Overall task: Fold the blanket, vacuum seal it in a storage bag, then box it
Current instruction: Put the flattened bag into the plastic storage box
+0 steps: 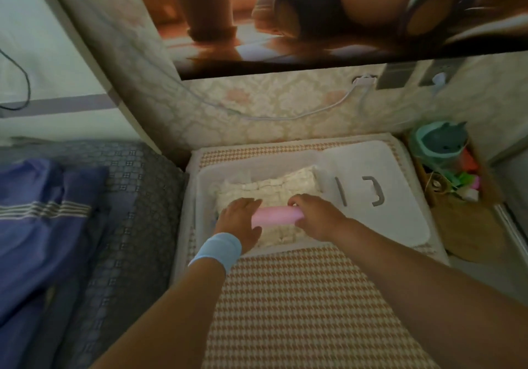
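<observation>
Inside the houndstooth box [285, 151], the vacuum-sealed blanket [271, 187] lies flat, cream, wrinkled and shiny. A pink tube [275, 216] lies across it, long axis left to right, with the left hand [240, 221] and right hand [313, 214] curled round its ends.

Both ends of the pink cylinder [274, 216] disappearing under the left hand [241, 220] and right hand [314, 214], hands covering the near part of the sealed blanket [271, 185], screen [314, 11] running off the top edge, blue bedding [43, 225] leaving frame at left, basket clutter [454, 180] blurring beyond recognition.
</observation>
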